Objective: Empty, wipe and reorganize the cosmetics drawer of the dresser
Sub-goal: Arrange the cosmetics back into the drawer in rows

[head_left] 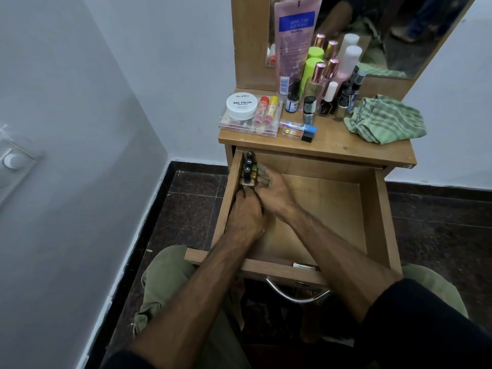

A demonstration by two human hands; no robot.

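Black-capped little bottles stand in a tight row in the far left corner of the open drawer, pressed against its left wall. Both hands are right there with them. The left hand sits just behind the row on the near side, fingers curled, with its fingertips on the nearest bottle. The right hand comes in from the right side of the row, and its fingers curl against the bottles too. I cannot tell for sure how tight either hand holds.

To the right of the hands, the wooden floor of the drawer shows bare brown. Near the person, below the hands, is the drawer front with a shiny metal handle.

Past the hands, higher up, is the dresser top. Straight beyond the bottles sits a white round tub that says nail polish, resting on a clear flat case. Two bright tubes lie on the case beside the tub. Further right stands a crowd of bottles, with a tall pink pouch leaning at the back. A small blue and black box lies in front of them. Far to the right, a green striped cloth lies in a crumpled heap. A mirror stands behind it all.
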